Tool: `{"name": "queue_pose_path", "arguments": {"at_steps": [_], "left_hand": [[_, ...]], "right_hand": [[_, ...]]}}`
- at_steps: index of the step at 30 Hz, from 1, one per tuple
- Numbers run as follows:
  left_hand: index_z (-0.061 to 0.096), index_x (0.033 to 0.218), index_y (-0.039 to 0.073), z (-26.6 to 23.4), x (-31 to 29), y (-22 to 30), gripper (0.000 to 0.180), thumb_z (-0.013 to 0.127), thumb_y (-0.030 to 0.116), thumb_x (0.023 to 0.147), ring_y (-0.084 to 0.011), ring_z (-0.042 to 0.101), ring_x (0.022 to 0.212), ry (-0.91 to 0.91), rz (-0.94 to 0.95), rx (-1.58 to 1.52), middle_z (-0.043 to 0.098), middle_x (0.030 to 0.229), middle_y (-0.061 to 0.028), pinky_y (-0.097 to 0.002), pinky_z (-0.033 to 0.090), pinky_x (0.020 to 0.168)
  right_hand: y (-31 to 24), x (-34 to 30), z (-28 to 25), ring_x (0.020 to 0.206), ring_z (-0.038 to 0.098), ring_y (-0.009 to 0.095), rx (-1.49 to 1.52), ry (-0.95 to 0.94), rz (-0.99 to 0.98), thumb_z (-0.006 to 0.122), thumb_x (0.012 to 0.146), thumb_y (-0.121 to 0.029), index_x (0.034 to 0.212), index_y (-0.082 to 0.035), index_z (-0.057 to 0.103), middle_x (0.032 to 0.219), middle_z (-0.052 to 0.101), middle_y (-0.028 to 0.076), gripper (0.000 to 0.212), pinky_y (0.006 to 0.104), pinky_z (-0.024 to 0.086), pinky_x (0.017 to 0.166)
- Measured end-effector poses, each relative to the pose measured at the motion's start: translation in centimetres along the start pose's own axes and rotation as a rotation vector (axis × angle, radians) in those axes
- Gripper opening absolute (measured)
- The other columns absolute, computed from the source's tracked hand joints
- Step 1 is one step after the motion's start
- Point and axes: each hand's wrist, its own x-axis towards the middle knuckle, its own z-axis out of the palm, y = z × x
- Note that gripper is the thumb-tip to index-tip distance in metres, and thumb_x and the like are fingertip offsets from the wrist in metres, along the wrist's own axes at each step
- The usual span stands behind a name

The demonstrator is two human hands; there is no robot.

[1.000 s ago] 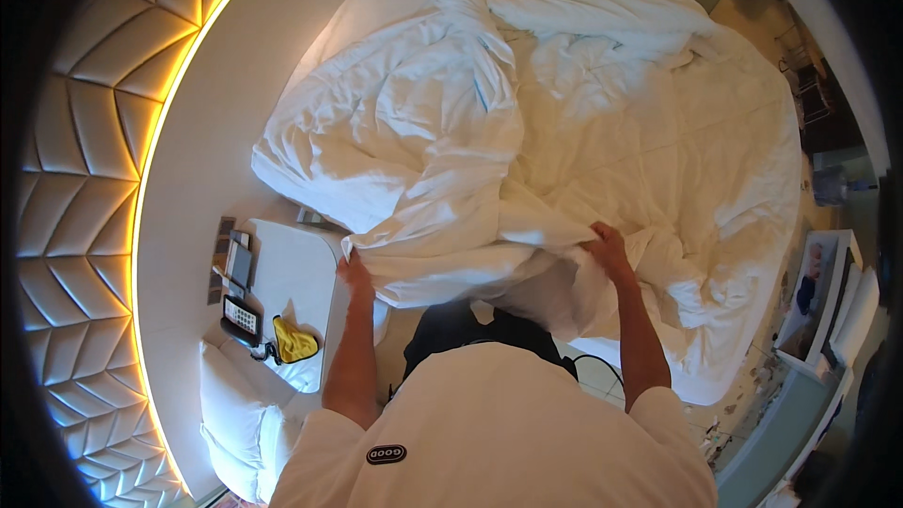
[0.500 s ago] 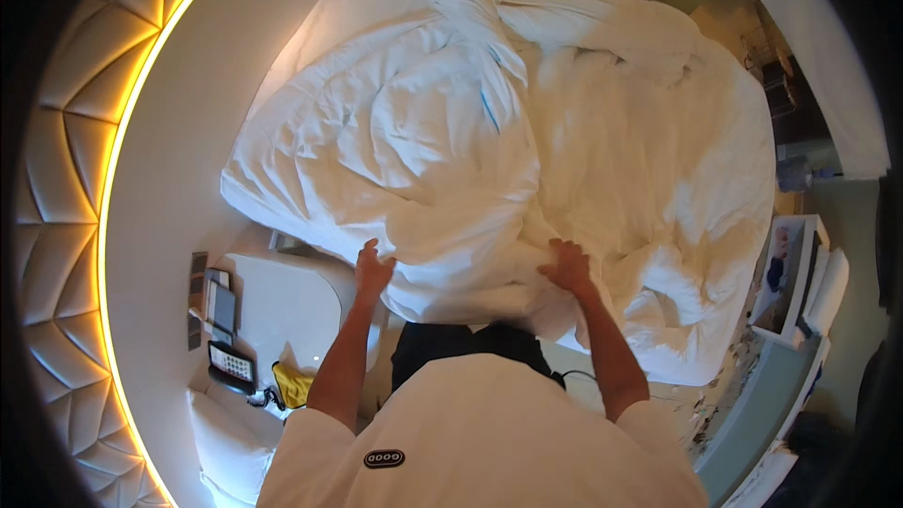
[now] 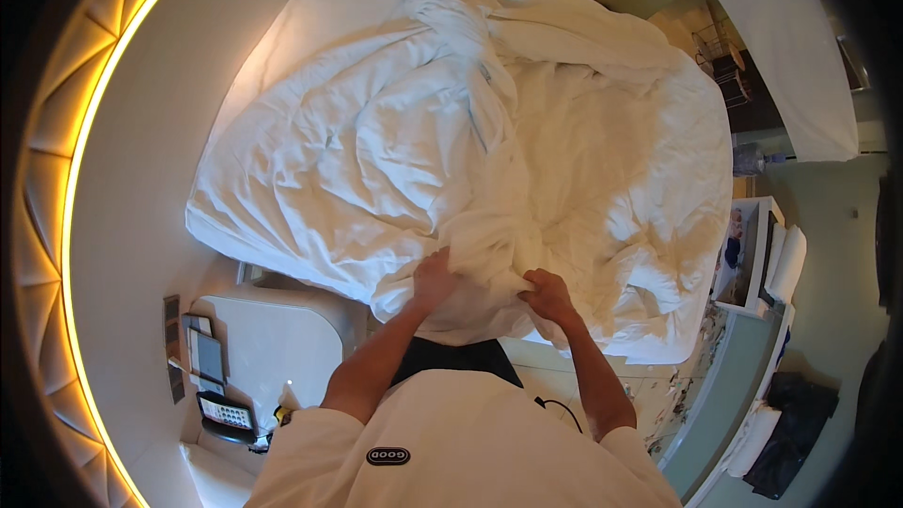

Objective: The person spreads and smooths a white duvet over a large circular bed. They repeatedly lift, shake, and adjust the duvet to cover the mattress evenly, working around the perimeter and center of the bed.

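A rumpled white duvet [image 3: 395,132] covers most of the bed, with a twisted ridge of cloth running down its middle. At its near edge, my right hand [image 3: 547,296] is closed, pinching a fold of the duvet between thumb and fingers. To its left, my left hand [image 3: 433,282] rests against the same bunched cloth; motion smears its fingers, so their grip is unclear. The fabric between the two hands is gathered and blurred. The near edge of the duvet hangs in front of my dark trousers [image 3: 461,360].
A pale bedside table [image 3: 273,339] stands at the left, with a desk phone [image 3: 226,414] and dark folders beside the wall. A lit padded headboard panel curves along the far left. To the right are an open white box-like unit [image 3: 748,254], a bench [image 3: 705,423] and a patterned rug [image 3: 691,386].
My hands have come closer together, the left one moving right. The right hand, spread before, has closed on the duvet. Cloth has bunched between them, and the view has shifted slightly.
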Motion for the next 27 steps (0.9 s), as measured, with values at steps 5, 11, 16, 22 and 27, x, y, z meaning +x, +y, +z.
{"name": "queue_pose_path", "arguments": {"at_steps": [5, 11, 16, 22, 27], "left_hand": [[0.059, 0.088, 0.004, -6.2, -0.4, -3.2, 0.031, 0.072, 0.019, 0.065, -0.0402, 0.057, 0.081, 0.209, 0.016, -0.174, 0.06, 0.079, -0.0206, -0.0446, 0.046, 0.068], [0.064, 0.094, 0.004, -15.9, -4.5, -10.4, 0.028, 0.067, -0.002, 0.068, -0.0127, 0.056, 0.07, 0.535, -0.335, -0.543, 0.066, 0.082, -0.0042, -0.0287, 0.047, 0.066], [0.064, 0.099, 0.001, -14.4, -6.5, -9.5, 0.033, 0.065, -0.005, 0.066, -0.0137, 0.058, 0.077, 0.634, -0.467, -0.615, 0.066, 0.088, -0.0046, -0.0276, 0.047, 0.071], [0.063, 0.104, 0.0, -13.4, -7.2, -7.0, 0.037, 0.055, -0.009, 0.069, -0.0138, 0.058, 0.08, 0.668, -0.504, -0.67, 0.065, 0.092, -0.0046, -0.0265, 0.048, 0.075], [0.063, 0.1, -0.001, -16.5, -4.9, -6.3, 0.036, 0.046, -0.01, 0.07, -0.0115, 0.056, 0.082, 0.702, -0.287, -0.574, 0.065, 0.09, -0.0042, -0.0263, 0.047, 0.075]], "right_hand": [[1.6, 0.4, -2.2, 0.07, 0.057, 0.021, 0.17, 0.137, -0.08, 0.073, 0.062, -0.005, 0.081, -0.003, 0.061, 0.073, 0.057, 0.009, 0.023, 0.0306, 0.045, 0.064], [6.4, 3.1, -8.6, 0.073, 0.061, 0.023, 0.477, 0.387, -0.045, 0.069, 0.067, -0.002, 0.082, -0.006, 0.065, 0.082, 0.064, 0.009, 0.016, 0.0293, 0.047, 0.068], [14.7, 6.3, -4.7, 0.085, 0.061, 0.027, 0.056, 0.446, 0.186, 0.062, 0.072, -0.01, 0.095, -0.01, 0.063, 0.091, 0.064, 0.014, 0.024, 0.0354, 0.048, 0.077], [9.3, 6.3, -1.2, 0.109, 0.047, 0.033, -0.232, 0.324, 0.204, 0.064, 0.062, -0.014, 0.118, -0.017, 0.051, 0.115, 0.053, 0.012, 0.057, 0.0489, 0.039, 0.087], [2.6, 8.1, 0.7, 0.108, 0.047, 0.031, -0.192, 0.291, -0.184, 0.068, 0.06, -0.016, 0.116, -0.015, 0.053, 0.11, 0.054, 0.011, 0.059, 0.047, 0.036, 0.09]]}}
